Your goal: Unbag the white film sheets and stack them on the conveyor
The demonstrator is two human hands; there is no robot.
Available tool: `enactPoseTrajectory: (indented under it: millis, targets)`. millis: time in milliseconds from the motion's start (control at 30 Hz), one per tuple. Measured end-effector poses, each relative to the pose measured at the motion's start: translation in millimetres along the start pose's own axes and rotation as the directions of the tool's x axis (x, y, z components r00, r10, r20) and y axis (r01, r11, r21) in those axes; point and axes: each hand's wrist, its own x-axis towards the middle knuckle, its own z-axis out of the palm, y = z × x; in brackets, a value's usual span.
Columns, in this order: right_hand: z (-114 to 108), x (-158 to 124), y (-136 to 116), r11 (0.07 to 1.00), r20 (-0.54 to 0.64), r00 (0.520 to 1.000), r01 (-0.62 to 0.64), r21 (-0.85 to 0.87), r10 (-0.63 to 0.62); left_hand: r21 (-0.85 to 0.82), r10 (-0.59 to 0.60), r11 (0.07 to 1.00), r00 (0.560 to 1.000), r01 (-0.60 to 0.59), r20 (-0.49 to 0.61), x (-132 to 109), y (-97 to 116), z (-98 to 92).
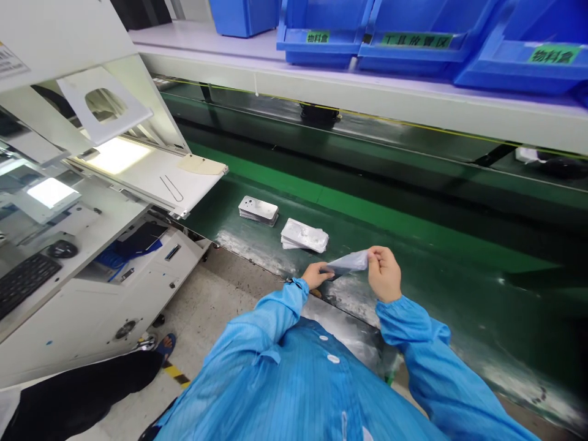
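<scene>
Between my two hands a thin, translucent film sheet (350,263) is stretched at a slant above the green bench. My left hand (316,275) grips its left end, fingers closed on it. Its upper right corner is pinched in my right hand (384,273). Beyond my left hand lies a stack of whitish, film-wrapped flat pieces (305,235). Further left sits a stack of silver rectangular plates (258,210), the top one with small dark holes at its left end.
Blue bins (321,27) with green labels stand on a white shelf (413,110) over the green bench (441,257). On the left are a white machine (151,177), a keyboard (25,282) and a mouse (62,248). A person's dark-clothed leg (96,392) shows at lower left.
</scene>
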Motion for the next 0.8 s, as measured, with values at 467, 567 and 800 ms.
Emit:
enactPoseTrajectory:
  millis: [467, 567, 800]
  targets:
    - [-29.4, 23.9, -26.0, 0.809, -0.495, 0.777, -0.031, 0.587, 0.389, 0.026, 0.028, 0.999, 1.0, -0.028, -0.009, 3.7, -8.5, -4.2]
    - [-42.8, -12.0, 2.3, 0.798, -0.392, 0.774, -0.23, 0.557, 0.496, 0.013, -0.002, 1.0, 1.0, 0.003, -0.029, 4.8, -9.6, -7.7]
    - [-14.5, -165.8, 79.1, 0.819, -0.12, 0.832, -0.49, 0.3, 0.542, -0.103, -0.156, 0.984, 0.982, 0.145, -0.107, 4.6, -17.8, -16.6]
